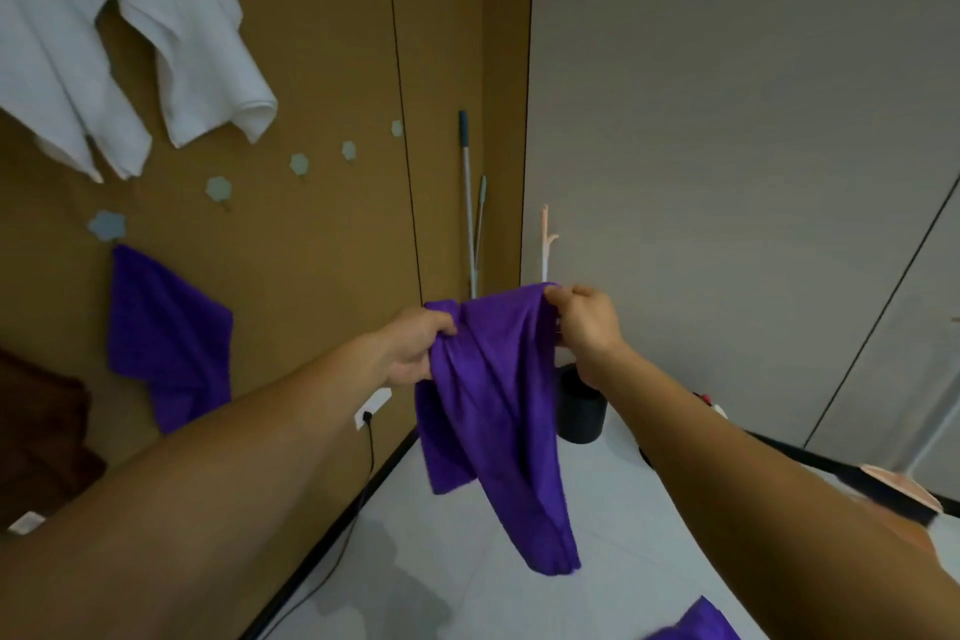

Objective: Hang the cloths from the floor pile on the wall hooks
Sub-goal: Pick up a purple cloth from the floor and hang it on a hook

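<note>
A purple cloth (493, 405) hangs in the air between both hands, over the pale floor. My left hand (415, 348) grips its bunched upper left edge. My right hand (587, 322) pinches its upper right corner. On the brown wall a second purple cloth (166, 338) hangs from a flower-shaped hook (106, 225). Bare flower-shaped hooks (218, 189) run up and to the right of it. Two white towels (192, 42) hang higher on the wall. Part of another purple cloth (696, 624) lies on the floor at the bottom edge.
A dark brown cloth (36, 437) hangs at the left edge. Mop handles (467, 192) lean in the corner above a black bin (579, 405). A wall socket (371, 408) with a black cable sits low on the wall. A brush head (893, 489) lies at right.
</note>
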`<state>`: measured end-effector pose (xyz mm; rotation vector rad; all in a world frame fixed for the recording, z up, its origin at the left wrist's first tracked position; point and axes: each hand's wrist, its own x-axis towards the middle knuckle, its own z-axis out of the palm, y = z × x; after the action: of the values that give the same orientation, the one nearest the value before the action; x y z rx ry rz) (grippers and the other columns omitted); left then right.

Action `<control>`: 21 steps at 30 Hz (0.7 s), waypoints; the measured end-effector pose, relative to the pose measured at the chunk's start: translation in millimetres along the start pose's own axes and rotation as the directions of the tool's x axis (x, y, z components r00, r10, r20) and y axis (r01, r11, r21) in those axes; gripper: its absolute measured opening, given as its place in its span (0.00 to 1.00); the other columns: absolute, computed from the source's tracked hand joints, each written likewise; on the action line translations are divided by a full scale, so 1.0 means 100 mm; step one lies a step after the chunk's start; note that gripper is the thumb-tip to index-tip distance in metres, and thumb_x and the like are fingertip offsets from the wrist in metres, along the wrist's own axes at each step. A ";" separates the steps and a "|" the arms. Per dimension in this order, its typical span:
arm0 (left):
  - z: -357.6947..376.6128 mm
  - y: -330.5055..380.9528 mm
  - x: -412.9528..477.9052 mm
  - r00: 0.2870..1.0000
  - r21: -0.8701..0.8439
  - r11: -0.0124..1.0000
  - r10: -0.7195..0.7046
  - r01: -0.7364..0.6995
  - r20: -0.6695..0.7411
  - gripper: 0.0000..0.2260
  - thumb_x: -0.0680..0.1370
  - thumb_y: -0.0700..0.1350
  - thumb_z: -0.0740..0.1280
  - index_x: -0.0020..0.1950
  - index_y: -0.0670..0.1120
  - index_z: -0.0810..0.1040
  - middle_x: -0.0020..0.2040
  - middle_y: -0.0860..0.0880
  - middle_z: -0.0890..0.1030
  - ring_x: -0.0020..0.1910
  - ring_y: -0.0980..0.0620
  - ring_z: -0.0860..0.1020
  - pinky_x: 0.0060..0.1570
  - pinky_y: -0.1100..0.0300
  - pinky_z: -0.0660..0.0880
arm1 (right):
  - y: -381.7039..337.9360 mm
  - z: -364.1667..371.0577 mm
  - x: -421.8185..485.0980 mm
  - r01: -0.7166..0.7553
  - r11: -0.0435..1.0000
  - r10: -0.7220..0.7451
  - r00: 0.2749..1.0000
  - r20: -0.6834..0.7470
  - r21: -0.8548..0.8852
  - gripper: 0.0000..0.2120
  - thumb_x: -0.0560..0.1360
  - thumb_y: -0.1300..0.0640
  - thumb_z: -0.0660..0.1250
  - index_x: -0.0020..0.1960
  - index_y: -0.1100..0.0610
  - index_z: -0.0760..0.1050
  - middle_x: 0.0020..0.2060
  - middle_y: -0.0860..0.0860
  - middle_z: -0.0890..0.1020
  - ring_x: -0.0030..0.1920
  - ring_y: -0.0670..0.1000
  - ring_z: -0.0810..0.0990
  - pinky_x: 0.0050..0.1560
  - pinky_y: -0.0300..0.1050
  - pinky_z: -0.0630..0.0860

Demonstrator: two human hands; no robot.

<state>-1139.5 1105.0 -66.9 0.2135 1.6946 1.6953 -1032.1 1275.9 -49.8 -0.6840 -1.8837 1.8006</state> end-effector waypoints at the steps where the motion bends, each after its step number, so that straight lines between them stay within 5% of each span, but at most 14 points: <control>1: -0.11 0.00 -0.03 1.000 -0.020 1.000 -0.016 0.015 -0.016 0.09 0.75 0.34 0.57 0.47 0.41 0.75 0.47 0.42 0.78 0.44 0.45 0.78 0.50 0.53 0.75 | -0.02 0.03 0.04 -0.010 0.999 0.013 0.999 -0.052 0.048 0.10 0.79 0.58 0.63 0.39 0.59 0.73 0.35 0.56 0.76 0.37 0.54 0.75 0.41 0.52 0.74; 4: -0.42 0.03 -0.16 0.995 0.046 0.995 -0.088 0.086 0.039 0.04 0.75 0.40 0.65 0.48 0.43 0.78 0.46 0.45 0.79 0.44 0.48 0.77 0.49 0.57 0.74 | -0.05 0.17 0.11 -0.003 0.996 0.013 0.994 -0.108 0.094 0.11 0.80 0.57 0.62 0.39 0.57 0.74 0.33 0.53 0.77 0.35 0.50 0.76 0.35 0.43 0.73; 6: -0.62 0.06 -0.24 0.984 0.123 0.984 -0.141 0.128 0.109 0.14 0.72 0.43 0.71 0.57 0.42 0.79 0.53 0.43 0.81 0.50 0.48 0.79 0.51 0.57 0.77 | -0.07 0.31 0.13 0.019 0.999 -0.015 0.996 -0.092 0.041 0.12 0.80 0.54 0.61 0.40 0.58 0.74 0.34 0.52 0.77 0.36 0.50 0.76 0.35 0.42 0.73; 9: -0.92 0.07 -0.30 0.967 0.243 0.960 -0.182 0.136 0.178 0.08 0.70 0.36 0.71 0.49 0.40 0.80 0.47 0.43 0.83 0.45 0.48 0.81 0.43 0.57 0.79 | -0.09 0.55 0.13 0.047 0.999 -0.045 0.998 -0.049 0.027 0.12 0.80 0.52 0.61 0.46 0.61 0.75 0.37 0.54 0.77 0.39 0.52 0.76 0.43 0.48 0.74; 13: -1.28 0.00 -0.34 0.988 0.705 0.694 -0.067 0.144 -0.136 0.03 0.71 0.34 0.65 0.40 0.41 0.76 0.33 0.47 0.79 0.31 0.52 0.79 0.27 0.62 0.74 | -0.18 0.78 0.16 0.109 0.993 -0.105 0.990 -0.097 0.041 0.13 0.81 0.52 0.61 0.41 0.57 0.72 0.34 0.53 0.75 0.37 0.50 0.73 0.40 0.46 0.72; 15: -1.49 -0.03 -0.34 0.968 0.795 0.583 0.056 0.168 -0.246 0.04 0.72 0.37 0.64 0.37 0.40 0.75 0.30 0.47 0.77 0.27 0.51 0.76 0.22 0.64 0.71 | -0.22 0.84 0.20 0.130 0.991 -0.125 0.983 -0.131 0.029 0.14 0.80 0.52 0.61 0.38 0.56 0.73 0.33 0.51 0.75 0.35 0.48 0.73 0.37 0.43 0.70; 21: -2.00 -0.03 -0.29 0.911 0.682 0.703 0.122 0.201 -0.394 0.07 0.75 0.40 0.62 0.42 0.37 0.75 0.33 0.40 0.82 0.27 0.46 0.82 0.24 0.58 0.76 | -0.19 0.82 0.32 0.150 0.985 -0.165 0.960 -0.226 -0.080 0.15 0.80 0.51 0.61 0.36 0.54 0.71 0.33 0.51 0.74 0.34 0.47 0.71 0.35 0.46 0.69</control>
<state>-1234.0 926.8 -83.6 0.1719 2.6195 0.9887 -1109.2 1230.9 -35.6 -0.7110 -1.7894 1.4997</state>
